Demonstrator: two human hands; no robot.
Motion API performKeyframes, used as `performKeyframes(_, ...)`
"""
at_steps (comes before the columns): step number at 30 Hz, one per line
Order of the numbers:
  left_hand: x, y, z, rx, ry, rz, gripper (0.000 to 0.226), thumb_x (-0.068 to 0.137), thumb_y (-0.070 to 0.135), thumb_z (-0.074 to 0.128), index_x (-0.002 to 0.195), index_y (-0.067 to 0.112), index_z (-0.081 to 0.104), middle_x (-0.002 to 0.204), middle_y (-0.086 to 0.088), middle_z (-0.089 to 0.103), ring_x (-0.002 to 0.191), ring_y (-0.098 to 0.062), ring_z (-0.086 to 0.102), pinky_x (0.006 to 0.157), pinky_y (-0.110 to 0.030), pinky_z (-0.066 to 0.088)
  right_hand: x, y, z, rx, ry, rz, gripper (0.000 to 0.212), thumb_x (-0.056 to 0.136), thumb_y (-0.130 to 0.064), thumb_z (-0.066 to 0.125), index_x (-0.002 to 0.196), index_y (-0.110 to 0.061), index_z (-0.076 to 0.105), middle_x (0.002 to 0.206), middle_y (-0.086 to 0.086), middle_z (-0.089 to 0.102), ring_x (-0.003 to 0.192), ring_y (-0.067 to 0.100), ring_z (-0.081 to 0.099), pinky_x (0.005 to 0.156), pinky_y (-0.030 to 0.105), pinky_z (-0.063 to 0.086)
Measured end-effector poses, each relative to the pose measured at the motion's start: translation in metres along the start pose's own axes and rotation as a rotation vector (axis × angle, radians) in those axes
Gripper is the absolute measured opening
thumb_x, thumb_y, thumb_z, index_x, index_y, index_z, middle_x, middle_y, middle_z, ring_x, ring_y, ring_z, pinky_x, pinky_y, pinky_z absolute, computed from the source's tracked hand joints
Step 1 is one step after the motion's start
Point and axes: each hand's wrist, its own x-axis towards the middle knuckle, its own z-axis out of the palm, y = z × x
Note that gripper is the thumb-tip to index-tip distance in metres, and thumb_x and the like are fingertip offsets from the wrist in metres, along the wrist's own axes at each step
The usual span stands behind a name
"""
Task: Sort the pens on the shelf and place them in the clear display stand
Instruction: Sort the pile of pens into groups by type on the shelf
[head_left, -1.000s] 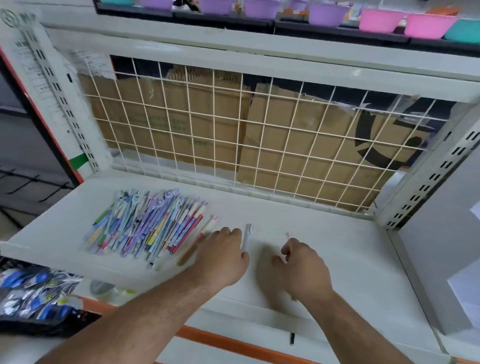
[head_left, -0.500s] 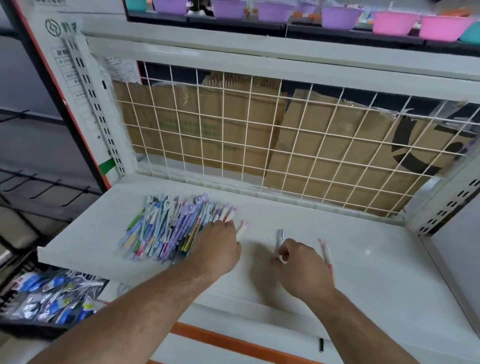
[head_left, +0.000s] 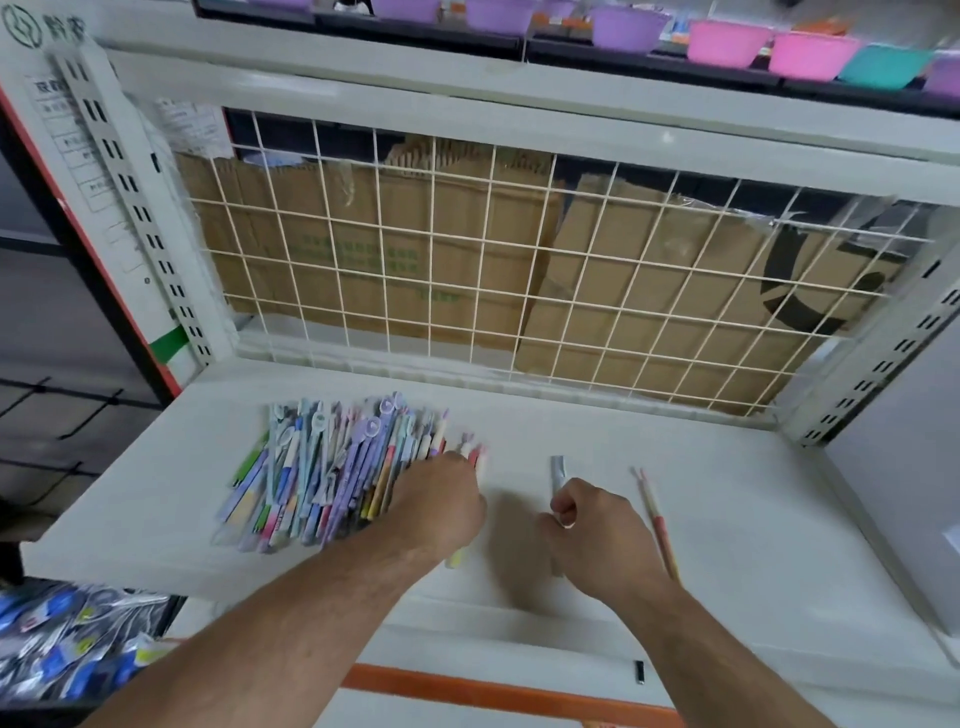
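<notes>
- The heap of thin plastic pens in purple, blue, green and pink (head_left: 332, 467) lies on the left half of the flat white metal shelf (head_left: 753, 467). The barrels are roughly parallel and point toward the back, and the heap looks unsorted.
- The left hand (head_left: 441, 501) sits on the heap's right edge, its fingers bent down over the outermost pens. A pale pen with a yellow end (head_left: 457, 557) runs under the palm, probably being drawn off the heap. I cannot tell whether the fingers grip it or merely press on it.
- The right hand (head_left: 592, 519) has its fingers curled round a slim grey pen (head_left: 557, 470). It holds the pen apart from the heap, seemingly as one already picked out.
- A pink-and-red pen (head_left: 655, 512) lies alone just right of that hand, likely the start of a separate group.
- The clear display stand is not in view.
- At the back stands a white wire grid (head_left: 467, 270) with brown cardboard (head_left: 415, 249) behind it.
</notes>
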Motion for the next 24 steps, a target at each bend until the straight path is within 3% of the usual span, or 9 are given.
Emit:
performKeyframes(4,-0.001,0.002,-0.001,-0.107,-0.058,-0.048,0.016,0.083,0.025,0.056,0.093,0.013,0.058,0.071,0.000,0.063,0.072,-0.021,0.063,0.062,-0.026,0.045,-0.004,0.000,0.001,0.042,-0.016,0.025,0.012,0.085,-0.040,0.058,0.092,-0.030,0.058,0.093,-0.014,0.068,0.078,0.013,0.070,0.074,0.034,0.058)
performKeyframes(8,-0.002,0.003,-0.001,-0.132,-0.077,-0.058,0.016,0.086,0.023,0.057,0.099,0.014,0.058,0.099,-0.004,0.068,0.093,-0.025,0.065,0.068,-0.027,0.044,-0.008,0.003,-0.003,0.021,-0.022,0.041,0.012,0.089,-0.040,0.058,0.096,-0.030,0.059,0.095,-0.014,0.068,0.083,0.010,0.067,0.073,0.027,0.054)
performKeyframes(11,-0.005,0.006,-0.002,-0.056,-0.130,-0.049,0.023,0.088,0.022,0.055,0.108,0.013,0.060,0.108,-0.003,0.066,0.100,-0.024,0.065,0.074,-0.029,0.047,-0.013,0.003,-0.008,0.013,-0.007,0.049,0.014,0.093,-0.039,0.056,0.101,-0.030,0.061,0.100,-0.017,0.067,0.092,0.008,0.064,0.061,0.005,0.025)
performKeyframes(13,-0.006,0.010,-0.002,0.066,-0.173,-0.027,0.032,0.088,0.018,0.053,0.119,0.013,0.059,0.112,-0.002,0.063,0.103,-0.022,0.063,0.077,-0.030,0.048,-0.016,0.004,-0.010,0.031,-0.001,0.043,0.014,0.094,-0.039,0.055,0.102,-0.030,0.061,0.100,-0.018,0.068,0.094,0.007,0.063,0.059,0.005,0.015)
performKeyframes(19,-0.007,0.011,0.003,0.202,-0.244,-0.010,0.051,0.086,0.011,0.051,0.136,0.020,0.052,0.118,0.004,0.062,0.097,-0.019,0.065,0.067,-0.030,0.047,-0.021,0.006,-0.014,0.061,-0.010,0.028,0.012,0.094,-0.036,0.055,0.099,-0.029,0.062,0.093,-0.016,0.068,0.090,0.006,0.064,0.059,0.005,0.016)
performKeyframes(22,-0.007,0.011,-0.004,-0.008,-0.262,-0.084,0.022,0.091,0.013,0.049,0.111,0.013,0.059,0.095,0.000,0.066,0.083,-0.021,0.068,0.063,-0.029,0.049,-0.022,0.009,-0.015,0.089,-0.023,0.031,0.010,0.092,-0.037,0.056,0.096,-0.030,0.062,0.091,-0.016,0.069,0.087,0.005,0.064,0.060,0.004,0.018)
performKeyframes(24,-0.004,0.014,-0.010,-0.431,-0.305,-0.141,0.015,0.095,0.017,0.047,0.098,0.009,0.058,0.082,-0.006,0.064,0.065,-0.019,0.062,0.056,-0.029,0.046,-0.021,0.010,-0.016,0.119,-0.036,0.026,0.010,0.090,-0.038,0.059,0.093,-0.030,0.063,0.088,-0.014,0.070,0.082,0.004,0.064,0.059,0.004,0.024)
